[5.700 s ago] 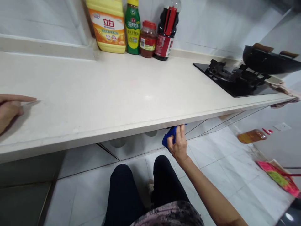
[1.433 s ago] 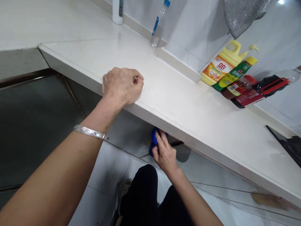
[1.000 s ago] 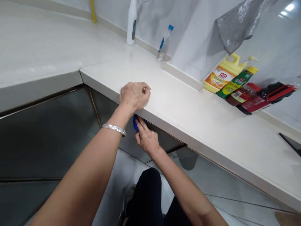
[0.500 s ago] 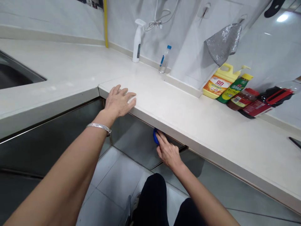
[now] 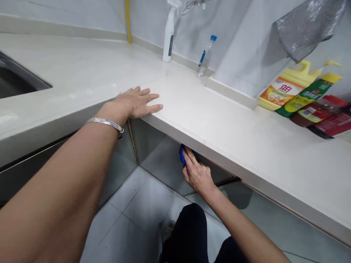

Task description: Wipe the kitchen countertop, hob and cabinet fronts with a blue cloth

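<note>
My left hand (image 5: 135, 102) lies flat with its fingers spread on the white countertop (image 5: 186, 98), at the inner corner near the front edge. A silver bangle (image 5: 105, 123) is on that wrist. Just under the counter's edge, my right hand (image 5: 197, 173) presses what looks like a bunched blue cloth (image 5: 182, 155) against the grey cabinet front (image 5: 156, 146). The fingers cover most of the cloth.
A sink (image 5: 22, 82) is at the left. Along the wall stand a white spray bottle (image 5: 169, 36), a clear plastic bottle (image 5: 206, 58), a yellow detergent jug (image 5: 285, 87) and several other containers. A silvery cloth (image 5: 307, 29) hangs above them. My knees are below the counter.
The view has shifted, moving the wall items up and right. My left hand has flattened onto the countertop. My right hand keeps the blue cloth against the cabinet front.
</note>
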The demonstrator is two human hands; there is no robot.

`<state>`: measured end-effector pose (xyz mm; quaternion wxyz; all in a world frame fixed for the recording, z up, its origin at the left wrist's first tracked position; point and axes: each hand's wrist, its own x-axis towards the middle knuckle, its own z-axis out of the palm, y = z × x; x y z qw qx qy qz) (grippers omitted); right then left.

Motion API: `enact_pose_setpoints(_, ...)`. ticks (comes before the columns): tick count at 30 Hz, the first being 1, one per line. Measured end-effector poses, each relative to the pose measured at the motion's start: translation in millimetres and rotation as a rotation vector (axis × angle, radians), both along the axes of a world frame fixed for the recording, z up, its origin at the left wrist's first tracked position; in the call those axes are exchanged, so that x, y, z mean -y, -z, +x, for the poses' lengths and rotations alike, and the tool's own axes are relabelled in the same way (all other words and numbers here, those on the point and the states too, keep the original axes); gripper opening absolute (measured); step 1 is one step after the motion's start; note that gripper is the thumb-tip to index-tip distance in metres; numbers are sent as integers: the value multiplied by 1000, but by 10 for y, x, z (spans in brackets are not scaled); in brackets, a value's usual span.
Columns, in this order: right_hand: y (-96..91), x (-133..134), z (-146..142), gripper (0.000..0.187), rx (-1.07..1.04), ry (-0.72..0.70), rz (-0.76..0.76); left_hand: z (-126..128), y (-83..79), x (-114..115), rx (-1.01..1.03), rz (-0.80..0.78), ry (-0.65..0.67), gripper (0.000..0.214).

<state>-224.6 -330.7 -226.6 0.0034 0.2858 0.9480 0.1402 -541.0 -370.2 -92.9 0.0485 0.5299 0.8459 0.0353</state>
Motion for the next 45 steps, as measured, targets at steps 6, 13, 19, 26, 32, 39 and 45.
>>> enact_pose_setpoints(6, 52, 3, -329, 72, -11, -41, -20, -401, -27, 49, -22, -67, -57, 78)
enact_pose_setpoints(13, 18, 40, -770, 75, -18, -79, -132, -685, -94, 496, -39, -91, -72, 67)
enact_pose_setpoints(19, -43, 100, -1105, 75, -25, -122, -109, -927, -48, 1233, 3, -35, -263, 65)
enact_pose_setpoints(26, -118, 183, -1520, 75, -9, -154, -100, -929, 3, 1303, 7, 14, -232, 67)
enact_pose_setpoints(32, -140, 237, -1976, 72, -56, -194, -149, -936, 3, 1307, 1, 23, -230, 71)
enact_pose_setpoints(39, -165, 295, -2245, 70, -28, -224, -150, -945, 48, 1300, -13, 48, -215, 78)
enact_pose_setpoints(45, -190, 286, -2351, 64, -17, -284, -104, -964, 52, 1293, -9, 48, -226, 80)
